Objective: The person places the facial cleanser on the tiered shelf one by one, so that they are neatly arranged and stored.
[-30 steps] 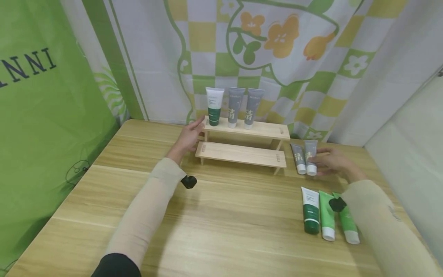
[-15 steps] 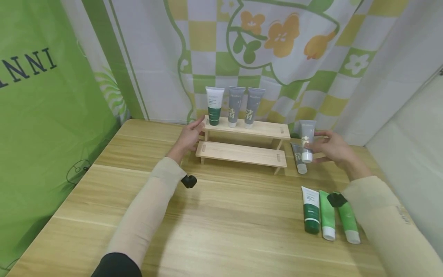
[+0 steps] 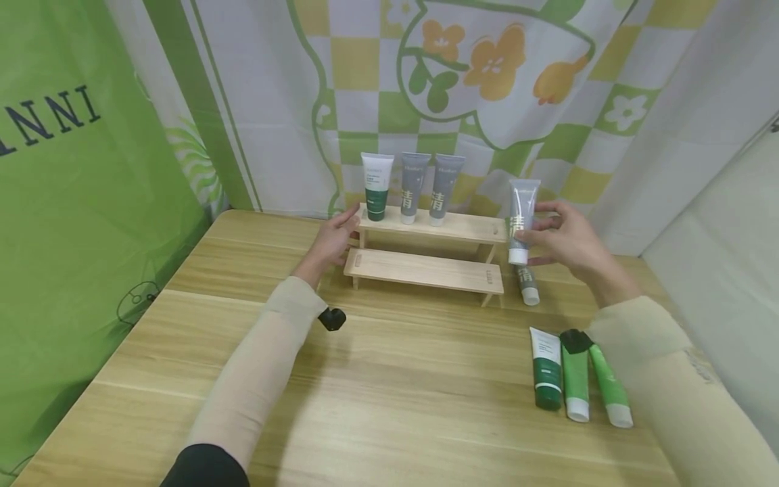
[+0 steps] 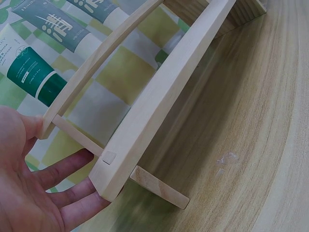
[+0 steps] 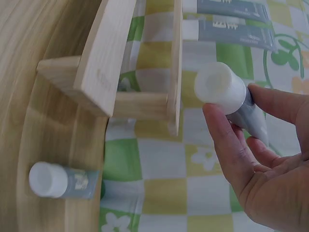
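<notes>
My right hand (image 3: 569,240) holds a grey tube (image 3: 523,220) with a white cap between thumb and fingers. It is raised off the table, cap down, just past the right end of the two-tier wooden stand (image 3: 426,269). In the right wrist view the cap (image 5: 219,87) faces the camera. My left hand (image 3: 333,240) grips the stand's left end; the left wrist view has its thumb at the upper plank and its fingers by the lower one. On the upper tier stand a white-and-green tube (image 3: 377,186) and two grey tubes (image 3: 414,189), caps down.
Another grey tube (image 3: 528,287) lies on the table right of the stand, partly covered by the held one. Nearer, a white-and-green tube (image 3: 546,368) and two light green tubes (image 3: 576,385) lie side by side. A patterned curtain (image 3: 359,101) hangs behind the table.
My right hand has lifted the grey tube from the table and carried it up and left toward the stand's upper tier. The left hand has stayed put.
</notes>
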A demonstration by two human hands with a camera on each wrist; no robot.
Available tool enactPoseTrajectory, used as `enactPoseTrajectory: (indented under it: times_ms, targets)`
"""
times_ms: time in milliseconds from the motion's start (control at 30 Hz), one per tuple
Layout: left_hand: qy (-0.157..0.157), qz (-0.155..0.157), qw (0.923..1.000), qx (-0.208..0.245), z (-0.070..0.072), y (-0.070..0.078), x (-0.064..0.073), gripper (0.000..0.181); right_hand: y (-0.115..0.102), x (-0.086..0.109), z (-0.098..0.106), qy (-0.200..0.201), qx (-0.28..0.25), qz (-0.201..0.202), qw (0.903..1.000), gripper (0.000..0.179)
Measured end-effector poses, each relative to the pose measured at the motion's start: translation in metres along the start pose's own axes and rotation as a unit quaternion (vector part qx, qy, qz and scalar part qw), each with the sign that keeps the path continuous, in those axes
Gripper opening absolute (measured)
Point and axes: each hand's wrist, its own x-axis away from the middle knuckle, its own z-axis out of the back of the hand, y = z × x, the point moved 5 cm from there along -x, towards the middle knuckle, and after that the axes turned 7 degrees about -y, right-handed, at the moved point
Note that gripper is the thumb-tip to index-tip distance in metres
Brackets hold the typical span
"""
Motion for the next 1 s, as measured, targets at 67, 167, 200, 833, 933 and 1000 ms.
enactPoseTrajectory:
  times_ms: [67, 167, 200, 833, 933, 1000]
  targets:
    - [0.0, 0.0, 1.0, -0.001, 0.0, 0.0, 0.0, 0.048, -0.006, -0.001, -0.004, 0.007, -0.004, 0.009, 0.9999, 0.079]
    - [0.0, 0.0, 1.0, -0.003, 0.0, 0.0, 0.0, 0.048, -0.015, -0.004, -0.01, 0.014, -0.012, 0.023, 0.9996, 0.078]
    - [0.0, 0.0, 1.0, -0.003, 0.0, 0.0, 0.0, 0.048, -0.017, -0.006, -0.012, 0.015, -0.015, 0.027, 0.9994, 0.078]
    - [-0.004, 0.004, 0.9999, -0.01, 0.0, 0.002, 0.002, 0.049, -0.037, -0.035, -0.046, 0.061, -0.031, 0.076, 0.9947, 0.071]
    - [-0.005, 0.005, 0.9999, -0.012, 0.0, 0.002, 0.001, 0.049, -0.035, -0.039, -0.047, 0.075, -0.019, 0.084, 0.9935, 0.071]
    - [-0.004, 0.006, 0.9999, -0.014, 0.0, 0.002, 0.001, 0.048, -0.034, -0.042, -0.048, 0.084, -0.013, 0.088, 0.9925, 0.072]
